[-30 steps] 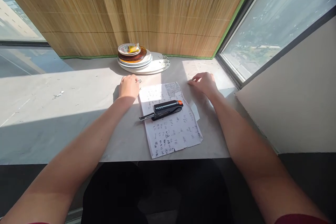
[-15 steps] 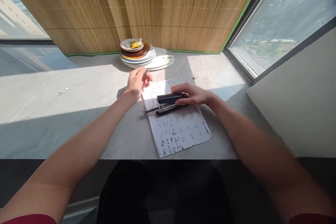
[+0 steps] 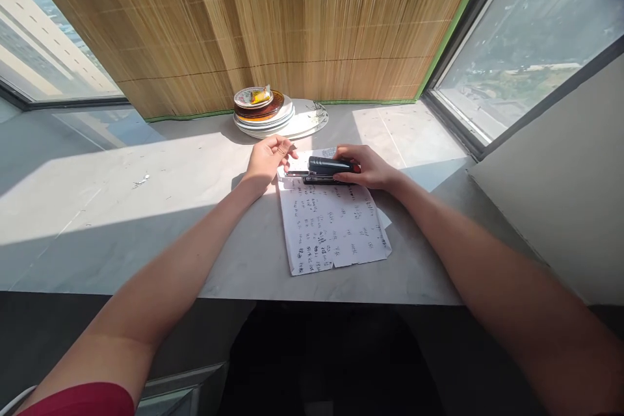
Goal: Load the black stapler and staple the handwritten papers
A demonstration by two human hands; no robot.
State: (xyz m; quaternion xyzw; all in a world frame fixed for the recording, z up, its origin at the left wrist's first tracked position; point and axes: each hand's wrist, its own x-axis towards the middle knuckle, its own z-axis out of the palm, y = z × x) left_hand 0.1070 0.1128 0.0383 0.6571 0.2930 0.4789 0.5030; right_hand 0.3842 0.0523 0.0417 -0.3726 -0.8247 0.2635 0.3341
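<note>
A black stapler (image 3: 322,164) lies across the upper part of a sheet of handwritten paper (image 3: 336,227). Its top cover is raised, and a thin metal piece sticks out of its left end. My right hand (image 3: 365,166) is wrapped around the stapler's right end, thumb on the near side. At the protruding metal piece, my left hand (image 3: 268,159) has its fingers closed in a pinch. Something small and dark shows at those fingertips, too small to name.
Behind my left hand stands a stack of plates (image 3: 266,118) with a small yellow packet (image 3: 260,96) on top. A bamboo blind (image 3: 292,26) hangs at the back. White scraps (image 3: 141,180) lie on the grey ledge (image 3: 234,240) at left.
The stapler has turned level and moved away from me, with my right hand on it. My left hand has come down to its protruding metal piece. The paper has rotated slightly.
</note>
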